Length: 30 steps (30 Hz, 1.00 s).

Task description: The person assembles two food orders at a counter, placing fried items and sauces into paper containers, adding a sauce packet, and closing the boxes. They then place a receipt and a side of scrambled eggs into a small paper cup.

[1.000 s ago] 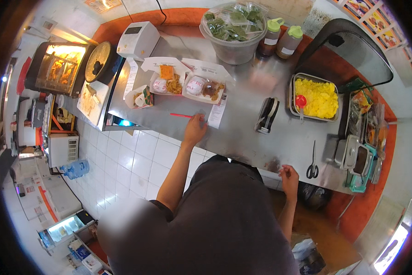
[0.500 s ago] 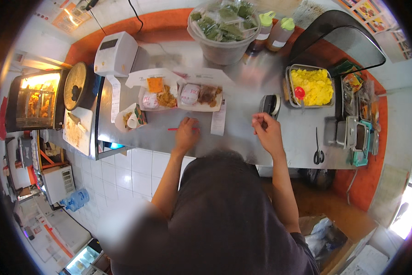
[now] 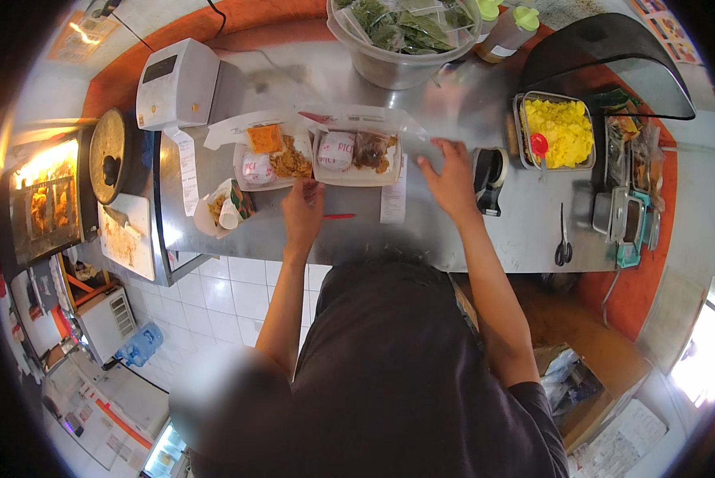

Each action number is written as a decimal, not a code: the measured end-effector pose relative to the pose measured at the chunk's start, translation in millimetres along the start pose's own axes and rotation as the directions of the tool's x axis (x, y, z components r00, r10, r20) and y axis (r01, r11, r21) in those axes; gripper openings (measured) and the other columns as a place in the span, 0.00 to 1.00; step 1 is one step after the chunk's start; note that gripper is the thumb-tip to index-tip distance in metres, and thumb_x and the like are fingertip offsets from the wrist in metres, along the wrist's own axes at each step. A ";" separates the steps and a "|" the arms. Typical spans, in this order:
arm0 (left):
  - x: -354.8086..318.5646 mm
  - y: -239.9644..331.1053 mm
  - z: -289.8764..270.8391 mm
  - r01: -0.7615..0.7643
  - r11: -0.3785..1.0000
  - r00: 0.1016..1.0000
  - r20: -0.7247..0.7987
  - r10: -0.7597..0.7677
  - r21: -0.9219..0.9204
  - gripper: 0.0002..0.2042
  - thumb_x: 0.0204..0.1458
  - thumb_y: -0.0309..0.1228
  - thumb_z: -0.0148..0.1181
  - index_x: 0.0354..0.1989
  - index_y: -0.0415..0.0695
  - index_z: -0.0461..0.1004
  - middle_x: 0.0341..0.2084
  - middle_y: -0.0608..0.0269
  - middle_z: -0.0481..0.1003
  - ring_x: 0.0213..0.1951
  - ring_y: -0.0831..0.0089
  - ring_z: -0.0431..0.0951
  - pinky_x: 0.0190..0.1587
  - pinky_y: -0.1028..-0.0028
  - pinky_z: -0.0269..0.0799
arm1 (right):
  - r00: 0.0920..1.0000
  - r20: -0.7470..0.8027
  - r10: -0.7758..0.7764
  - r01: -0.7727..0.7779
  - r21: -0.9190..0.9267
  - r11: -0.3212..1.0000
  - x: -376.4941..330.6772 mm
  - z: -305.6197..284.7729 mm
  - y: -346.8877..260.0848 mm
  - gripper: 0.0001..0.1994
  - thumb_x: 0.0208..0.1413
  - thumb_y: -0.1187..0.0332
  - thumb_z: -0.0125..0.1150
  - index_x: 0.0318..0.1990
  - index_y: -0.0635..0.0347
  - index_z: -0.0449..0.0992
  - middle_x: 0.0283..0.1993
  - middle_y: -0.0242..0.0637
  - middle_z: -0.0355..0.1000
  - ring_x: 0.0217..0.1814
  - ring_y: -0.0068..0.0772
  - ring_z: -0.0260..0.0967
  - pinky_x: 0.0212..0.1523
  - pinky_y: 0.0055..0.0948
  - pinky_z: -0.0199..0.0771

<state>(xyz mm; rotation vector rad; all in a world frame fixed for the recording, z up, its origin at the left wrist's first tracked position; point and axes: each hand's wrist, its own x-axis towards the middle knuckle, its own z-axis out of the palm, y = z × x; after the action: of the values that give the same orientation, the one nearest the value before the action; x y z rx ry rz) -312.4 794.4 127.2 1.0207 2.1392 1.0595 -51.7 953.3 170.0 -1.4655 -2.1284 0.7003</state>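
Observation:
Two open white foam meal boxes stand side by side on the steel counter [image 3: 453,231]. The left box [image 3: 271,159] holds orange and fried food plus a wrapped round; the right box [image 3: 356,153] holds a wrapped round and brown food. My left hand [image 3: 302,209] reaches up to the front rim between the two boxes, fingertips touching it. A red pen [image 3: 337,216] lies just right of that hand. My right hand [image 3: 451,179] is spread flat, fingers apart, beside the right box's right end, holding nothing. A white paper slip [image 3: 392,201] lies between my hands.
A tape dispenser [image 3: 489,177] sits right of my right hand. Farther right are a tray of yellow food [image 3: 560,131] and scissors [image 3: 563,239]. Behind stand a bowl of greens [image 3: 405,32], a white printer [image 3: 176,84], and a small carton with a cup [image 3: 226,209].
My right hand rose from the counter's front right edge to the right box. My left hand left the pen area and reached the boxes. The view moved closer.

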 end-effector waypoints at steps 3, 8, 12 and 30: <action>8.6 -10.9 7.9 -0.005 0.996 0.995 0.100 0.014 -0.086 0.13 0.59 0.29 0.68 0.46 0.34 0.74 0.39 0.47 0.83 0.43 0.62 0.86 0.44 0.67 0.81 | 0.982 -0.108 -0.157 0.163 0.049 0.986 36.6 5.2 -36.8 0.25 0.57 0.71 0.67 0.63 0.59 0.72 0.52 0.44 0.73 0.58 0.48 0.69 0.61 0.45 0.68; 32.3 10.5 29.6 -0.113 0.983 0.968 0.205 0.142 -0.147 0.16 0.58 0.29 0.69 0.49 0.35 0.72 0.48 0.43 0.79 0.51 0.55 0.83 0.49 0.61 0.80 | 0.938 0.265 -0.221 0.202 0.099 0.974 93.1 -1.1 -20.4 0.31 0.58 0.73 0.66 0.70 0.58 0.66 0.56 0.48 0.69 0.61 0.49 0.66 0.62 0.43 0.67; 40.1 44.9 22.4 -0.223 0.971 0.945 0.264 0.193 0.086 0.18 0.54 0.29 0.69 0.50 0.38 0.73 0.46 0.45 0.77 0.50 0.47 0.80 0.49 0.52 0.77 | 0.946 0.184 -0.268 0.276 -0.019 0.961 89.9 -19.8 9.0 0.31 0.58 0.75 0.66 0.70 0.59 0.66 0.54 0.47 0.69 0.56 0.48 0.68 0.61 0.44 0.68; -20.9 76.1 55.0 0.142 0.968 0.787 0.617 0.017 -0.208 0.11 0.55 0.28 0.72 0.42 0.35 0.82 0.30 0.51 0.83 0.32 0.67 0.84 0.38 0.66 0.79 | 0.921 0.345 -0.181 0.129 0.169 0.977 -88.1 5.9 -18.2 0.19 0.59 0.76 0.63 0.59 0.62 0.73 0.44 0.46 0.76 0.43 0.57 0.77 0.40 0.50 0.79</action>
<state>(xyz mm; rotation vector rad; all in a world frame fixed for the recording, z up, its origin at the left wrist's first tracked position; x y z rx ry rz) -231.0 831.3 162.8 0.9929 1.4577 0.7835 -39.5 863.9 169.6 -1.1443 -2.3721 1.1057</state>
